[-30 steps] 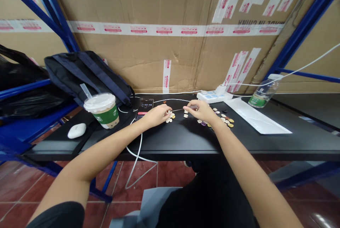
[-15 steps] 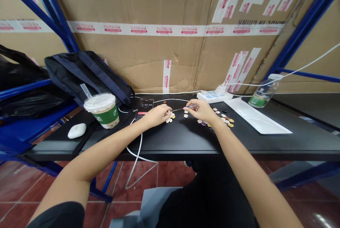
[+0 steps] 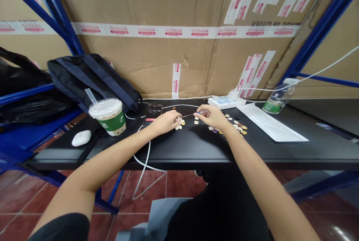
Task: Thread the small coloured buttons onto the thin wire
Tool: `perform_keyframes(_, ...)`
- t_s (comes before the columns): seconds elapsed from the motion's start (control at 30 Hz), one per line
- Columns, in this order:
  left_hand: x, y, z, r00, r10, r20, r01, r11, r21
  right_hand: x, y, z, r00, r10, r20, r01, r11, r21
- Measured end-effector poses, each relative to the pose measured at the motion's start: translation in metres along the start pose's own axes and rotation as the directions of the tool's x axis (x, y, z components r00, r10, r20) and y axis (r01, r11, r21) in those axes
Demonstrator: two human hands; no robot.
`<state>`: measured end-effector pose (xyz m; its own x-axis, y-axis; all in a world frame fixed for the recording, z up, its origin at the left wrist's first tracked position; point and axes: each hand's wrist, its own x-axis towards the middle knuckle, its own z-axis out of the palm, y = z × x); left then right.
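My right hand (image 3: 211,116) is closed round the handle of a thin screwdriver-like tool (image 3: 202,112), blue and clear with a slim metal shaft. The shaft points left, and its tip meets the fingers of my left hand (image 3: 167,122). That hand is pinched at a small cream button-like piece, partly hidden by the fingers. Just below its fingertips lies a small cluster of cream and yellow button-like pieces (image 3: 180,126). Two cream pieces (image 3: 196,122) lie between the hands. Beside and beneath my right hand is a looser spread of cream, yellow, purple and brown pieces (image 3: 239,126).
On the black table (image 3: 185,147), a phone (image 3: 153,112), a lidded drink cup (image 3: 110,119) and a white case (image 3: 81,138) stand left, near a backpack (image 3: 95,76). A power strip (image 3: 226,102), white packet (image 3: 273,124) and bottle (image 3: 279,98) lie right. Cardboard (image 3: 146,61) walls the back.
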<state>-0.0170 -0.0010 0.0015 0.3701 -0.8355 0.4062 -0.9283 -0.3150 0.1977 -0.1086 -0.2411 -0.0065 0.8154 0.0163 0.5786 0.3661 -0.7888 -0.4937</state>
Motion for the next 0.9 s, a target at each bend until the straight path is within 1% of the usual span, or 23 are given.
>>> perform_keyframes(0.13, 0.0001, 0.0002, -0.0008, 1.000, -0.004, 0.009, 0.004, 1.000, -0.002, -0.0005, -0.0022, -0.0003, 1.000, -0.002, -0.006, 0.002, 1.000, 0.005)
perform_keyframes(0.3, 0.0001, 0.0004, -0.0010, 1.000, -0.002, 0.007, 0.002, 1.000, 0.012, -0.0006, -0.0064, -0.0016, 1.000, 0.006, 0.020, -0.007, 1.000, 0.014)
perform_keyframes(0.6, 0.0001, 0.0006, 0.0002, 1.000, -0.006, 0.003, 0.006, 1.000, 0.006, -0.0008, -0.0019, -0.0005, 1.000, 0.004, 0.015, -0.004, 1.000, -0.012)
perform_keyframes(0.9, 0.0009, -0.0019, 0.0013, 1.000, 0.004, 0.001, -0.004, 1.000, 0.014, -0.0004, -0.0032, 0.0000, 1.000, -0.004, 0.024, 0.004, 1.000, 0.015)
